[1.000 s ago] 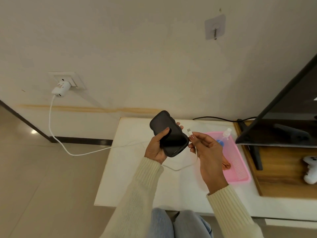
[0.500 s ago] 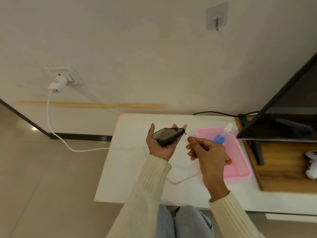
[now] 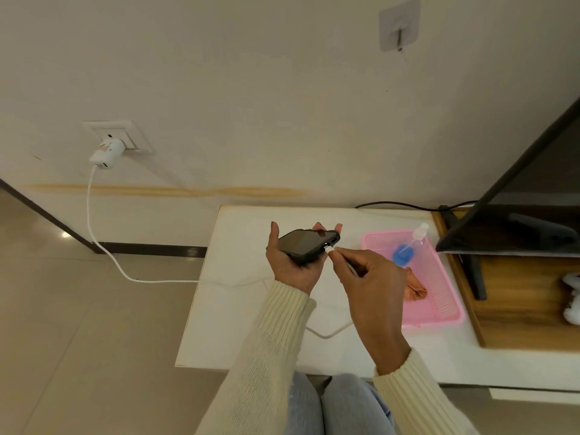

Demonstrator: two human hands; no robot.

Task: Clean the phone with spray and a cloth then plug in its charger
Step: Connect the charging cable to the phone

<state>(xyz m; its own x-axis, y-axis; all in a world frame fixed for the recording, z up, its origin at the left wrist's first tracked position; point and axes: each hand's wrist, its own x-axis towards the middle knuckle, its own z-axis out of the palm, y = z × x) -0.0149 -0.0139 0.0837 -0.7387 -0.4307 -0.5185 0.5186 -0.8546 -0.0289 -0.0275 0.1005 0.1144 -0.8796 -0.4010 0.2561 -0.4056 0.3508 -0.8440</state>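
head view: your left hand (image 3: 293, 266) cradles the phone (image 3: 306, 246) above the white table (image 3: 238, 324). the screen faces up and lies nearly level, with your thumb on the left edge and your fingertips curled over the far edge. your right hand (image 3: 372, 284) pinches the white charger connector (image 3: 330, 247) between thumb and forefinger, the other fingers loosely folded. the connector's tip sits right at the end of the phone nearest that hand; you cannot tell whether it is seated in the port. the charger cable (image 3: 157, 281) runs from under your right hand and loops on the table near your left sleeve. it then crosses the floor and climbs to the white adapter (image 3: 106, 153) plugged into the wall socket (image 3: 125, 130). just right of your hands lies a pink tray (image 3: 439, 321). it holds the spray bottle (image 3: 406, 251), lying tilted, and the brownish cloth (image 3: 415, 289), partly hidden behind your right hand.
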